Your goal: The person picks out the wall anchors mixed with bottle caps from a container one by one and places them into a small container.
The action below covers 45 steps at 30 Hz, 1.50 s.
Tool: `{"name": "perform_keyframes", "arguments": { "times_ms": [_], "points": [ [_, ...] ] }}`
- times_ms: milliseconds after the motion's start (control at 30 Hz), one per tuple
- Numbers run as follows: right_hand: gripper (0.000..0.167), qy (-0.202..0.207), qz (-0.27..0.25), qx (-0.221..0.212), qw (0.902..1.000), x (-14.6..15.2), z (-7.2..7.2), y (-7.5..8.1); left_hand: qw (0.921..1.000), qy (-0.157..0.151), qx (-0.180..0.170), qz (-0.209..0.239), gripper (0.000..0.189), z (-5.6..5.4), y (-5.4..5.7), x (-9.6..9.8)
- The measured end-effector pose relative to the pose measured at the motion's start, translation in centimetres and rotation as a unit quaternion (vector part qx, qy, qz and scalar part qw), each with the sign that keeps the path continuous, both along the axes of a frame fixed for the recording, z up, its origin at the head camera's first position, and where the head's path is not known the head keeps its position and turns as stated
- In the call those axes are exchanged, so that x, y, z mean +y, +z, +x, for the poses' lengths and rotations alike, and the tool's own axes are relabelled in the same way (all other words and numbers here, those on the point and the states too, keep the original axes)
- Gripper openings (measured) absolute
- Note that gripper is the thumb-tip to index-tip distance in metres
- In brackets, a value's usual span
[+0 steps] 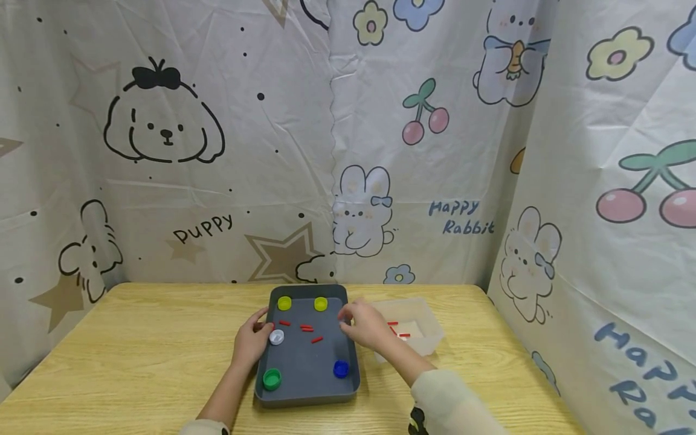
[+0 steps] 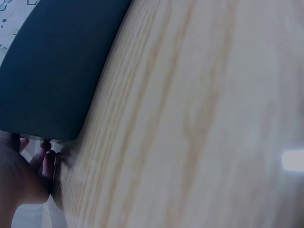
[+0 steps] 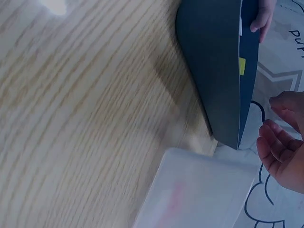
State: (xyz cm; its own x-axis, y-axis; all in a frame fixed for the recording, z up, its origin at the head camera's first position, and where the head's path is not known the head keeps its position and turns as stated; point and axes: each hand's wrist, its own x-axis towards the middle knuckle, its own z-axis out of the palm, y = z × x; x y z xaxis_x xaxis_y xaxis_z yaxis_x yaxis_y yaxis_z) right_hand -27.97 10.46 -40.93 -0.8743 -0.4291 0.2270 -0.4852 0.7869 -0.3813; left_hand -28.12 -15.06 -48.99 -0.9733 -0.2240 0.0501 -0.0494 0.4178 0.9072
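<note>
A dark grey tray (image 1: 304, 362) lies on the table, its left rim gripped by my left hand (image 1: 252, 341) with the thumb over the edge. Inside it several short red sticks (image 1: 317, 339) lie loose on the upper half. Two yellow caps (image 1: 284, 303) stand along its far end, and a white cap (image 1: 277, 337) sits by my left thumb. Near corners hold a green cap (image 1: 272, 379) and a blue cap (image 1: 341, 369). Over the tray's right rim hovers my right hand (image 1: 363, 324), thumb and fingertips apart with nothing visible between them (image 3: 285, 142).
Right of the tray, partly behind my right forearm, stands a translucent plastic box (image 1: 429, 323) with a few red sticks (image 1: 404, 335) inside. A wooden table (image 1: 163, 338) carries everything. Printed curtains (image 1: 283, 181) hang behind it and along the right side.
</note>
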Motion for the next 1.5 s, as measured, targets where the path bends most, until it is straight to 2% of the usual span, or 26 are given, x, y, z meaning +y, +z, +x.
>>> {"name": "perform_keyframes", "arguments": {
  "times_ms": [333, 600, 867, 1200, 1500],
  "points": [
    [0.01, -0.002, 0.024, -0.007, 0.9997, -1.7, 0.0, -1.3, 1.0, 0.002, 0.0, 0.003, 0.046, 0.1, 0.0, -0.1],
    [0.013, 0.008, 0.028, -0.019, 0.9994, -2.6, 0.2, -1.6, 1.0, -0.001, 0.0, -0.001, 0.046, 0.2, 0.0, 0.0],
    [0.013, 0.014, 0.04, -0.01, 0.999, -3.2, 0.1, -2.3, 1.0, -0.001, 0.001, 0.003, 0.047, 0.1, 0.0, 0.1],
    [0.012, 0.006, 0.025, -0.034, 0.9991, -4.4, 0.3, -3.1, 0.9999, 0.002, -0.004, 0.009, 0.046, 0.0, 0.0, 0.0],
    [0.009, -0.008, 0.014, -0.045, 0.9989, -4.9, -0.1, -4.4, 1.0, 0.004, -0.007, 0.004, 0.045, 0.0, -0.1, 0.0]
  ]
}}
